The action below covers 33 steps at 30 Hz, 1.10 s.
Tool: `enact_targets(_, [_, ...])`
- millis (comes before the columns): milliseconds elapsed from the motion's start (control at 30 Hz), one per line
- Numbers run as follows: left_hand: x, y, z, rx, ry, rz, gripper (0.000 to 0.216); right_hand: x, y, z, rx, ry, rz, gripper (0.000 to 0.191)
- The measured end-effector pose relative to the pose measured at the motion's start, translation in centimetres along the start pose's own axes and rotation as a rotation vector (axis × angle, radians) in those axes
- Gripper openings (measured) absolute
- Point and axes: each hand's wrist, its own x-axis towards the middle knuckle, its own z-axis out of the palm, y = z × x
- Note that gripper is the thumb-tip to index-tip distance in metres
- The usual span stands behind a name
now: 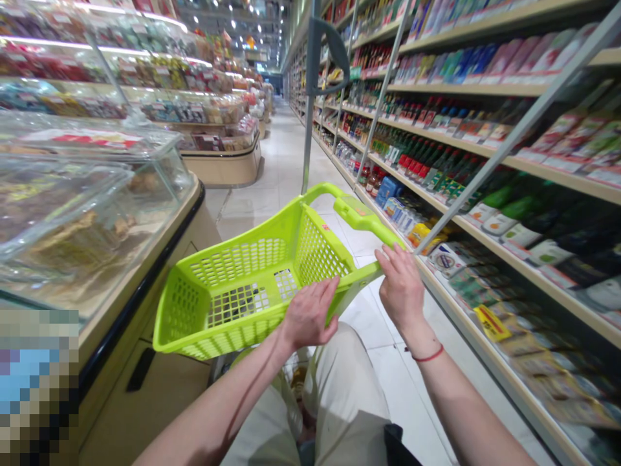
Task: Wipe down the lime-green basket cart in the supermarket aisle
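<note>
A lime-green shopping basket [233, 254] of a cart spans the middle of the view, tilted, its bottom grid bare. My left hand [310, 312] is closed over the near side of its rim. With my right hand [400, 285] I hold the green handle bar [356, 217] at its right end, and a thin red band circles that wrist. The undersides of the fingers of both hands are hidden. A grey pole [308, 142] with a dark grey loop handle [330, 59] rises behind the basket.
Glass bins [97, 239] of packaged food line the left, with candy displays [169, 90] beyond. Tall shelves [436, 152] of bottles and packets run along the right. A pale tiled aisle [284, 139] leads ahead. My bent legs [344, 395] are below the basket.
</note>
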Motion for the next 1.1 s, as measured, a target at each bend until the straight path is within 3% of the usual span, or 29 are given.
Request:
enact_targets(167, [0.0, 0.1, 0.1, 0.017, 0.016, 0.006, 0.082, -1.4, -4.7, 0.6, 0.071, -0.079, -0.056, 0.056])
enact_targets(267, [0.0, 0.0, 0.1, 0.03, 0.034, 0.009, 0.082, -1.9, -5.7, 0.5, 0.11, -0.116, -0.128, 0.056])
enact_targets(400, [0.0, 0.0, 0.1, 0.027, 0.031, 0.011, 0.079, -1.3, -3.1, 0.0, 0.148, -0.14, -0.222, 0.057])
enact_targets(567, [0.0, 0.0, 0.0, 0.014, 0.024, 0.005, 0.082, 0.2, 2.2, -0.6, 0.079, -0.072, -0.131, 0.063])
enact_targets(667, [0.1, 0.0, 0.0, 0.011, 0.023, 0.004, 0.084, 0.5, 2.8, -0.4, 0.058, -0.027, -0.085, 0.062])
enact_targets(833, [0.1, 0.0, -0.1, 0.009, 0.019, 0.009, 0.083, -0.2, -0.5, 0.3, 0.015, 0.026, -0.003, 0.057])
enact_targets(1000, [0.1, 0.1, -0.1, 0.021, 0.03, 0.016, 0.08, -1.2, -4.5, 0.5, 0.058, -0.07, -0.102, 0.053])
enact_targets(1100, [0.1, 0.1, 0.0, 0.024, 0.034, 0.015, 0.081, -1.5, -5.1, 0.2, 0.091, -0.113, -0.161, 0.053])
